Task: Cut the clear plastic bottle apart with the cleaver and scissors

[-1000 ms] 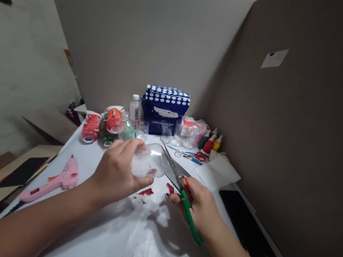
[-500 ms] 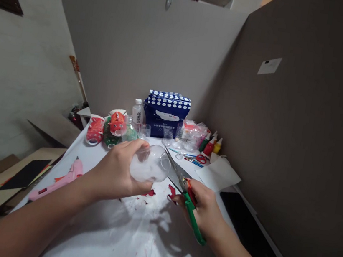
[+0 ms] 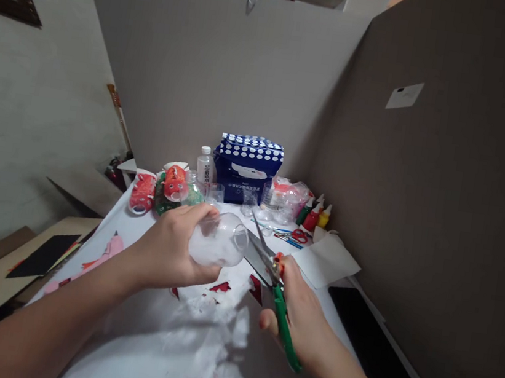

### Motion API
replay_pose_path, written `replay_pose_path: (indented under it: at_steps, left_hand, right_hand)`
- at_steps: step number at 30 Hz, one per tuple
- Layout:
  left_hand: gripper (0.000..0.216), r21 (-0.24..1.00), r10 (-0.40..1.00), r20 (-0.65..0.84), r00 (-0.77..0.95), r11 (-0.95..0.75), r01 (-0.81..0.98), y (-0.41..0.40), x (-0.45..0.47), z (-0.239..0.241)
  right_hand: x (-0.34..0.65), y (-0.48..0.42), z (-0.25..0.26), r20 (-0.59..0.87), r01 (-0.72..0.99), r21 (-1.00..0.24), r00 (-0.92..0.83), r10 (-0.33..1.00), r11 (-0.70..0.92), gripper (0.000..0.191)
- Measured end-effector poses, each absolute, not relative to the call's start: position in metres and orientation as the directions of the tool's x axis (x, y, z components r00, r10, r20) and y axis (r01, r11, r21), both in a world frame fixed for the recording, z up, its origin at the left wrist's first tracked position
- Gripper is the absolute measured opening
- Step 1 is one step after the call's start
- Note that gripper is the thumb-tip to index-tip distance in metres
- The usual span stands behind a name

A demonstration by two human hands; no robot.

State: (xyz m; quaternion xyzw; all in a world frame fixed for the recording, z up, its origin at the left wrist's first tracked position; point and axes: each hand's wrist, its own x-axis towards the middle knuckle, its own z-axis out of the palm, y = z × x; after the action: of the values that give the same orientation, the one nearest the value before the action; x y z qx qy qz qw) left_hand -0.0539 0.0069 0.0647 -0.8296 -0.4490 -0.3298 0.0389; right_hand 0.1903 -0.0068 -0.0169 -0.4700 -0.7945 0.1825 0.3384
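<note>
Bottle (image 3: 215,243) sits gripped in our left hand (image 3: 171,243), likely so its neck (image 3: 241,238) faces spread scissors (image 3: 279,298) our right hand (image 3: 305,320) grasps, short of far edge of desk (image 3: 157,344).

Blue bag (image 3: 246,172) near grey panel (image 3: 221,73)

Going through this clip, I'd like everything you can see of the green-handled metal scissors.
The green-handled metal scissors have two long grey, metallic-looking blades, spread apart, with a brassy pivot. One long, curved green handle runs down toward the wrist; a red-orange part shows near the fingers. The right hand holds them above the white-covered table. The blades point up and left, beside the round mouth of a clear plastic bottle piece; whether they touch it is unclear.
</note>
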Motion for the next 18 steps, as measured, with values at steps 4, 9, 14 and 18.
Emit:
replay_pose_path:
  at_steps: [4,9,14,18]
  left_hand:
    - [0.047,0.199,0.717,0.57,0.4,-0.593,0.78,0.009,-0.053,0.061]
    - [0.048,0.186,0.711,0.566,0.418,-0.604,0.775,0.012,-0.052,0.055]
    - [0.055,0.176,0.726,0.52,0.45,-0.607,0.775,0.017,-0.052,0.05]
    - [0.055,0.176,0.722,0.494,0.485,-0.629,0.757,0.016,-0.053,0.05]
  right_hand:
    - [0.188,-0.01,-0.016,0.334,0.686,-0.536,-0.363,0.87,0.492,0.035]
    - [0.19,-0.008,-0.015,0.346,0.718,-0.528,-0.307,0.887,0.454,0.044]
    - [0.189,-0.009,-0.014,0.263,0.728,-0.546,-0.32,0.91,0.414,0.04]
    - [0.187,-0.011,-0.015,0.233,0.752,-0.534,-0.309,0.922,0.387,0.028]
